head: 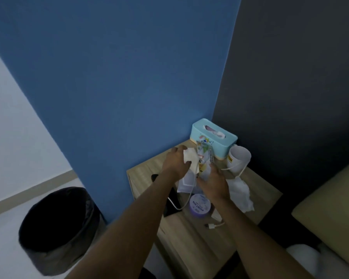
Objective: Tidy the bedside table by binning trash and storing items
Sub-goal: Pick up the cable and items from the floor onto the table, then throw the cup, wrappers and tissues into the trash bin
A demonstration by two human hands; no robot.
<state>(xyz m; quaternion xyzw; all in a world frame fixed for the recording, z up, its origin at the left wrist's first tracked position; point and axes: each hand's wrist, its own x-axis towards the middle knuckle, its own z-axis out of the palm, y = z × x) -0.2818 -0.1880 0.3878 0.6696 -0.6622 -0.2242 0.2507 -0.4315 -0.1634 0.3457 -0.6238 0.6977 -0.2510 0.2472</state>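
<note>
Over the wooden bedside table (191,242), my left hand (175,162) grips a crumpled white tissue (190,158). My right hand (214,184) holds the lower end of a colourful printed wrapper (204,156) that stands up between both hands. Beneath them lie a white packet (184,185), a white cable (186,202), a dark phone (172,204) and a round purple-lidded jar (199,206). A white face mask (240,193) lies to the right, its strap running toward a white paper cup (239,157).
A light blue tissue box (214,137) stands at the table's back corner against the blue wall. A black-lined bin (60,228) sits on the floor to the left. A small white plug (213,226) lies near the front. A bed edge (330,208) is at right.
</note>
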